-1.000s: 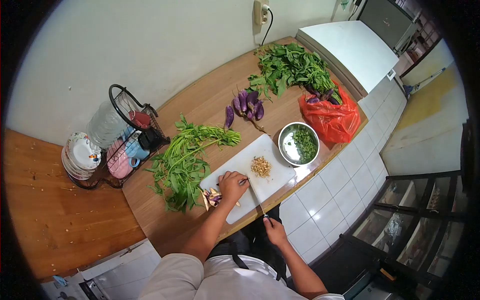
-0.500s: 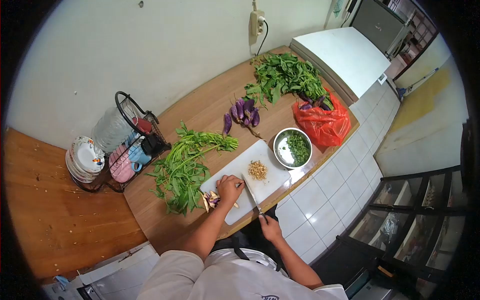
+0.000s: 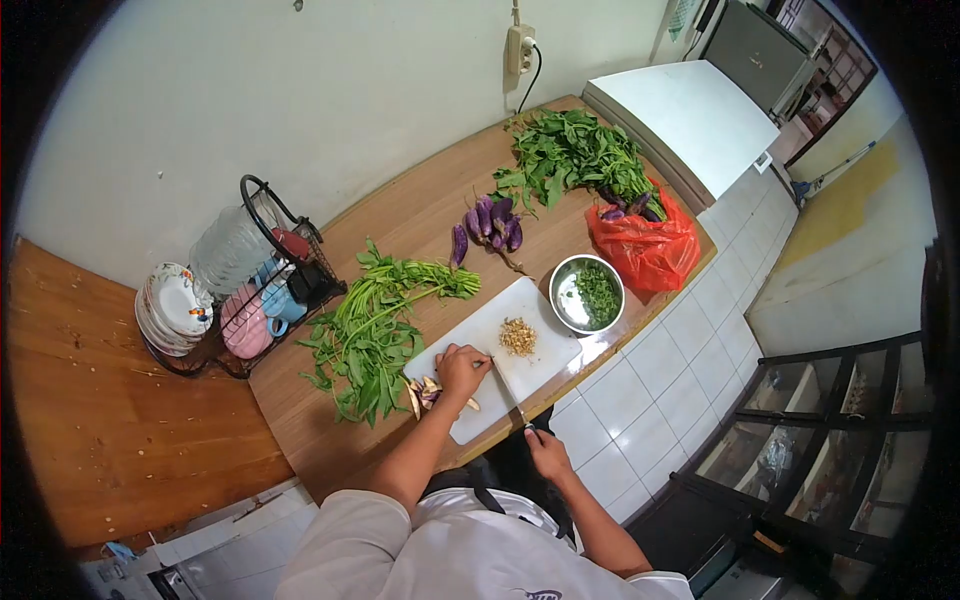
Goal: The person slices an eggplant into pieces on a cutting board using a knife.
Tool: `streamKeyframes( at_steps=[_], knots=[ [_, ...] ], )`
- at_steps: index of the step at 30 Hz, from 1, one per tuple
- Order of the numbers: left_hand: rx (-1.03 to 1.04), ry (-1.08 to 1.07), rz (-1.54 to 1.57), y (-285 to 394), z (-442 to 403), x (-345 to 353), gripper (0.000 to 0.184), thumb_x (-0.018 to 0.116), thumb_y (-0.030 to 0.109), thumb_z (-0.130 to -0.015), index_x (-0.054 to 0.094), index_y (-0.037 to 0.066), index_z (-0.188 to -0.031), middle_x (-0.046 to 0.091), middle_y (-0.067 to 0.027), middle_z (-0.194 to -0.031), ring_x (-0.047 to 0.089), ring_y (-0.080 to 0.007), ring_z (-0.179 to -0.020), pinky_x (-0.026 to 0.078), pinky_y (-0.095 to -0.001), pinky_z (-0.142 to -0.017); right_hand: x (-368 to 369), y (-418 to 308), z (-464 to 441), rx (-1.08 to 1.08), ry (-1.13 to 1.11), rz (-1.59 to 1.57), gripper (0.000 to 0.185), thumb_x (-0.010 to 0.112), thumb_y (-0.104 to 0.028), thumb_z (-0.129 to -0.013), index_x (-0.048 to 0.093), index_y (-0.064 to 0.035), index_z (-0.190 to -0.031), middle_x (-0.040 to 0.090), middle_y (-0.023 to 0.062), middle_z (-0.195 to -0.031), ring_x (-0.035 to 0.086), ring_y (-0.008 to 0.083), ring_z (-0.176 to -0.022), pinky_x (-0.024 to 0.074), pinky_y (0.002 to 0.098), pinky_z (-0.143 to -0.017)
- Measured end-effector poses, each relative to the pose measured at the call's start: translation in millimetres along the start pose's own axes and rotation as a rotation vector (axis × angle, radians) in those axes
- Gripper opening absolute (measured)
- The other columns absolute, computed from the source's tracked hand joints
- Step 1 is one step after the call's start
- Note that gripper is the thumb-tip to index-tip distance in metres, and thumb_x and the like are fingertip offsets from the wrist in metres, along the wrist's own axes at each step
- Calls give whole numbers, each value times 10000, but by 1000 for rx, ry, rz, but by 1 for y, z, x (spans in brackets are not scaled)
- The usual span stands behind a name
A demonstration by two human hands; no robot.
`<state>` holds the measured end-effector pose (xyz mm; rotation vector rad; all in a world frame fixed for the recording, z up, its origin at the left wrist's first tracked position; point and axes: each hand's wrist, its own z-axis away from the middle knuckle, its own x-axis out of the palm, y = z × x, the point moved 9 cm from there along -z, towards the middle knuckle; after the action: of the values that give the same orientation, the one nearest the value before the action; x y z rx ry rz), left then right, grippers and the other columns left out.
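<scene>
My right hand [image 3: 548,454] grips the handle of a knife [image 3: 510,391], whose blade lies across the white cutting board [image 3: 545,372], its tip by my left fingertips. My left hand [image 3: 463,371] is closed and pressed down on the board; what its fingers hold is mostly hidden, with a small dark bit showing at the tips. Beside my left wrist lie cut eggplant pieces [image 3: 428,394], pale inside with purple skin. Beyond the blade sits a heap of finely chopped light-brown bits [image 3: 517,337]. A steel bowl [image 3: 553,297] with chopped greens [image 3: 598,297] stands at the board's right end.
Leafy greens [image 3: 365,340] lie left of the board. Purple eggplants [image 3: 492,222] rest behind it. More greens [image 3: 575,155] and a red plastic bag [image 3: 648,250] are at the far right. A dish rack [image 3: 265,290] with cups and plates [image 3: 175,310] stands at left.
The whole view has shifted slightly as my head moved. Both hands and the knife keep almost the same place on the board.
</scene>
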<state>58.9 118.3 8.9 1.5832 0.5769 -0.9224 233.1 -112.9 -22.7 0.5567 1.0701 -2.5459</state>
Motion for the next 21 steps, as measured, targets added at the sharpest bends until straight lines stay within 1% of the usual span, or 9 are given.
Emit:
streamKeyframes(
  at_steps=[1,2,4,7,11,13,17,19,21],
  knots=[
    [-1,-2,6,1,1,-1,86,843,279,-743,818,211,-790,725,79,-838,601,-196,-913,383,-400,-850,2,-2,1,50,-51,46,621,445,-594,-1025,692,-49,-1192,696,298,-1112,636,493,-1113,505,521,-973],
    [-1,-3,11,1,0,-3,97,840,290,-746,817,208,-793,728,75,-847,608,-195,-924,392,-405,-849,1,-8,2,50,-53,47,621,445,-594,-1025,692,-49,-1192,696,298,-1112,636,493,-1113,505,521,-973],
    [-9,7,11,0,-1,-3,90,845,278,-733,815,210,-784,727,76,-841,605,-196,-922,388,-405,-851,-7,-21,6,52,31,160,609,432,-591,-1026,688,-60,-1178,693,305,-1093,634,497,-1099,505,548,-955],
    [-6,7,-12,-2,1,1,83,850,263,-719,811,213,-773,724,77,-832,604,-199,-929,388,-405,-857,-13,-45,5,40,48,186,613,433,-597,-1021,681,-64,-1196,690,309,-1101,637,493,-1102,505,557,-948],
    [-37,39,-13,-5,5,2,59,837,258,-733,809,221,-769,717,82,-838,600,-202,-945,392,-408,-872,-2,-38,3,16,42,162,616,442,-598,-1017,681,-65,-1213,688,311,-1109,640,484,-1112,506,547,-956],
    [-50,75,7,-5,9,-2,54,832,261,-740,810,223,-770,717,84,-845,599,-201,-944,392,-411,-873,-1,-21,12,-42,145,114,623,439,-594,-1028,691,-30,-1110,709,287,-992,669,485,-998,522,520,-875],
    [-16,139,-2,-2,14,-4,44,821,273,-757,814,234,-778,722,95,-869,595,-194,-948,392,-411,-870,4,0,7,-55,73,41,614,459,-579,-1030,693,-13,-1073,706,278,-956,669,479,-966,515,506,-856],
    [-9,153,-11,0,17,-5,44,819,277,-760,816,238,-781,722,97,-872,594,-193,-949,391,-411,-869,7,6,6,4,1,60,649,435,-612,-1018,677,-51,-1236,691,292,-1145,632,477,-1142,501,510,-978],
    [-18,138,-10,-1,17,-5,45,817,279,-763,816,238,-784,722,101,-872,594,-193,-952,391,-411,-865,4,5,3,12,-14,69,653,431,-616,-1019,679,-53,-1235,691,292,-1146,632,476,-1144,501,510,-978]
  ],
)
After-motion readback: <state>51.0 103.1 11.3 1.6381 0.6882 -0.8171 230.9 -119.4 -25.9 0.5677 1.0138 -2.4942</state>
